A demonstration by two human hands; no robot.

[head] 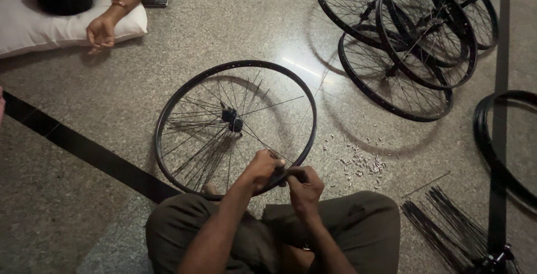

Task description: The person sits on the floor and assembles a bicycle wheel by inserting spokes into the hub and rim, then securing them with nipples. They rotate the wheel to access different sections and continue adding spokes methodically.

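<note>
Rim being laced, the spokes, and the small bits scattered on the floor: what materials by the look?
Rim: looks like metal with a black painted or coated finish, faint sheen along the edge. Spokes: thin dark wire, probably black-coated steel; one catches light. Spoke nipples scattered on the floor: small pale, shiny pieces, likely bare or plated metal; too small to tell which. Left hand and right hand work at the near rim edge.

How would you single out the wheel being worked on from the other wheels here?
Start at the stone floor before the seated person. The wheel in hand lies alone, flat at the centre, its near rim pinched by the left hand and right hand. Unlike the stacked wheels, its spokes hang loose and uneven.
</note>
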